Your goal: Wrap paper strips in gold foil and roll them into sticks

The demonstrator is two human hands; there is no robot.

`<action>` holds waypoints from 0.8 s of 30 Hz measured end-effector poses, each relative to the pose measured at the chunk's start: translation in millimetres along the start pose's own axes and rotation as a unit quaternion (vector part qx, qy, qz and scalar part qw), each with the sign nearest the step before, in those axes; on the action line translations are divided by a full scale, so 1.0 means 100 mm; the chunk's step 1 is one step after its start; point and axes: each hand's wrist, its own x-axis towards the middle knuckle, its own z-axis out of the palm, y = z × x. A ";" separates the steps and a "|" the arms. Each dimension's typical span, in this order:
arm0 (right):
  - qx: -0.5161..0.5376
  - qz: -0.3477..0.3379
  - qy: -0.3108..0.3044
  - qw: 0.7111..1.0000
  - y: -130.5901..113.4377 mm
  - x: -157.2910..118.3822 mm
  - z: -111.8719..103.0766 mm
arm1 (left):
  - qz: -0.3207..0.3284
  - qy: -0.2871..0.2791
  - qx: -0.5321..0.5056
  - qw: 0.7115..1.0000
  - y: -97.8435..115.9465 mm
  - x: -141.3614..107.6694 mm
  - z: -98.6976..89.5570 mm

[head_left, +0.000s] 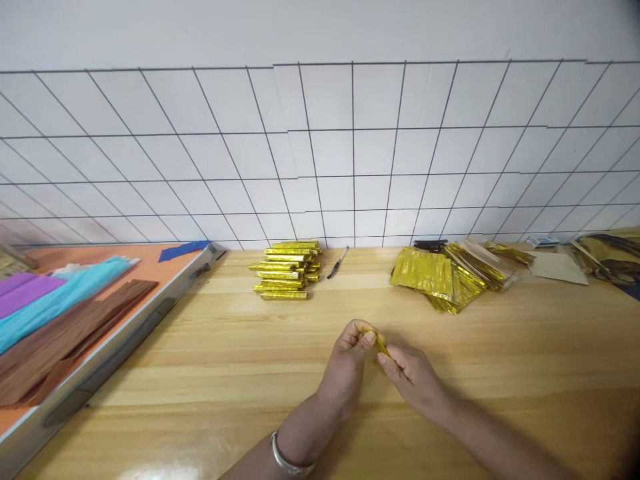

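Between my two hands is a small gold foil roll, held above the wooden table. My left hand pinches its upper end with thumb and fingers. My right hand grips the lower end, thumb on top. Most of the roll is hidden by the fingers. Beyond the hands, to the left, lies a stack of gold foil rolls. To the right at the back is a pile of flat gold foil sheets, fanned over one another.
A black-and-clear pen lies near the tiled wall. On the left, an orange-topped board with a raised edge bears brown, turquoise and purple crepe paper. Beige card and dark gold scraps lie at the right.
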 end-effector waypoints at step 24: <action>0.176 0.084 0.087 0.977 0.31 0.08 -0.18 | 0.067 0.054 0.094 0.992 0.16 0.39 -0.55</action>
